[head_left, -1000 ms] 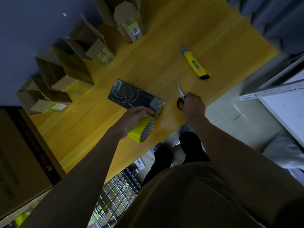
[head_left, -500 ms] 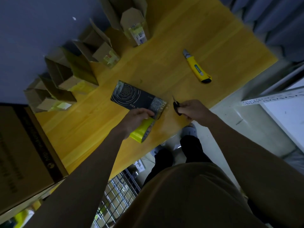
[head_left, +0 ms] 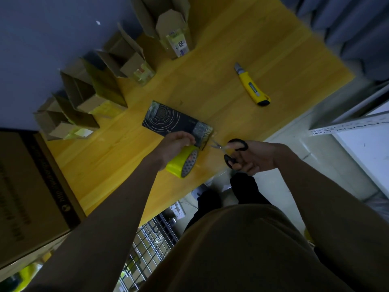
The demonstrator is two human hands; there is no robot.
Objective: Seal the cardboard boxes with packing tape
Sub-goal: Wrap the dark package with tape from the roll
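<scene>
A flat black box (head_left: pixel 168 121) with white ring markings lies near the front edge of the yellow wooden table (head_left: pixel 221 66). Clear tape covers its right end. My left hand (head_left: pixel 174 146) grips a yellow roll of packing tape (head_left: pixel 183 164) just in front of the box. A strip of tape runs from the roll to the box's right end. My right hand (head_left: pixel 252 159) holds black-handled scissors (head_left: pixel 229 150), fingers through the loops. The blades point left and stand slightly apart beside the tape strip.
A yellow utility knife (head_left: pixel 252 85) lies on the table at the right. Several open cardboard boxes (head_left: pixel 101 89) stand in a row along the back left edge. A large carton (head_left: pixel 25 197) stands at the left. Wire shelving (head_left: pixel 147 247) sits under the table.
My right hand picked the scissors up off the table, turned them and brought the blades left to the tape. My left hand kept hold of the roll by the box.
</scene>
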